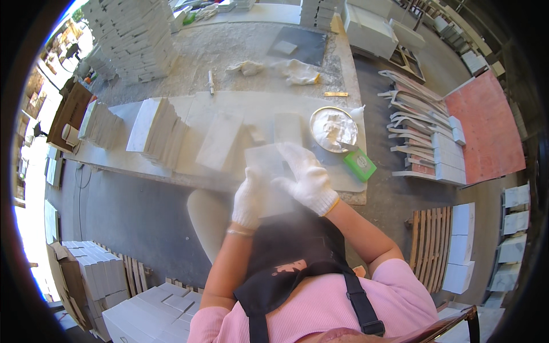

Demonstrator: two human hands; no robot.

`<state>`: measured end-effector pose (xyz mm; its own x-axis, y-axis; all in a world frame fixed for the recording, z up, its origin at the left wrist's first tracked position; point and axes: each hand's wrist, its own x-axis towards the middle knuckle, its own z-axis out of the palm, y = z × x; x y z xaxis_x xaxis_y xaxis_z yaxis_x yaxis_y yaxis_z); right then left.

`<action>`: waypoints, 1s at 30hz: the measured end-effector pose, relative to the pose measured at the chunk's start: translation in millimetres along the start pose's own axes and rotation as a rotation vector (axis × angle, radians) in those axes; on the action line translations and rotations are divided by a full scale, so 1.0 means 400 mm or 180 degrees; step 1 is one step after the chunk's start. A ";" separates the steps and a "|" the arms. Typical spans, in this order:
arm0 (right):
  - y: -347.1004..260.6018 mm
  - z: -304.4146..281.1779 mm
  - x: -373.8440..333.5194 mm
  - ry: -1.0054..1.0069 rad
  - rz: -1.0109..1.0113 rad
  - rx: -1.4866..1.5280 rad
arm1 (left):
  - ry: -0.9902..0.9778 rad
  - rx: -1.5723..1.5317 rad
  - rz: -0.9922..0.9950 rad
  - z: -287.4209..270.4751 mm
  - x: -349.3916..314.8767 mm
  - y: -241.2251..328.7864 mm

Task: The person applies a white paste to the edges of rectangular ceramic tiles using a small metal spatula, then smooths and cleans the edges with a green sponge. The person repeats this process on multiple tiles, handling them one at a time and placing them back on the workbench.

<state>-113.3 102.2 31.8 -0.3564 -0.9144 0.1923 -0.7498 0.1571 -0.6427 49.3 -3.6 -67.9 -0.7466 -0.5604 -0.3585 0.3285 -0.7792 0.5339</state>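
Note:
A pale stone tile (pixel 274 201) is held in front of my body at the table's near edge. My left hand (pixel 247 197), in a white knit glove, grips the tile along its left edge. Across its upper right side lies my right hand (pixel 311 182), gloved too, its thumb apart from the fingers; the fingertips blur into the haze. Just beyond, two pale tiles (pixel 220 140) (pixel 287 128) lie on the table, with a small pale piece (pixel 255 133) between them. A round tub of white paste (pixel 333 129) stands right of my right hand, beside a green box (pixel 359 165).
Tiles stand in rows (pixel 154 128) at the table's left, below a tall stack (pixel 130 43). Limp white gloves (pixel 297 72) lie farther back. Right of the table is a rack with tiles (pixel 446 150); a wooden pallet (pixel 430 243) and stacked white boxes (pixel 151 314) flank me.

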 end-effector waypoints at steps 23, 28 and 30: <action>0.090 0.210 0.375 -0.0437 0.0287 -0.2014 | 0.0558 0.0421 0.0176 -0.022 -0.085 0.054; 0.072 0.160 0.349 -0.0151 0.0104 -0.1757 | 0.0588 -0.0058 0.0265 -0.016 -0.078 0.058; 0.056 0.087 0.314 -0.0165 0.0263 -0.1102 | 0.0545 -0.0129 0.0297 -0.018 -0.076 0.056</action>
<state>-155.4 -22.3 15.6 -0.4017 -0.9096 0.1066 -0.8672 0.3404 -0.3634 83.5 -6.2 -50.7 -0.6036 -0.6677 -0.4357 0.4173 -0.7302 0.5410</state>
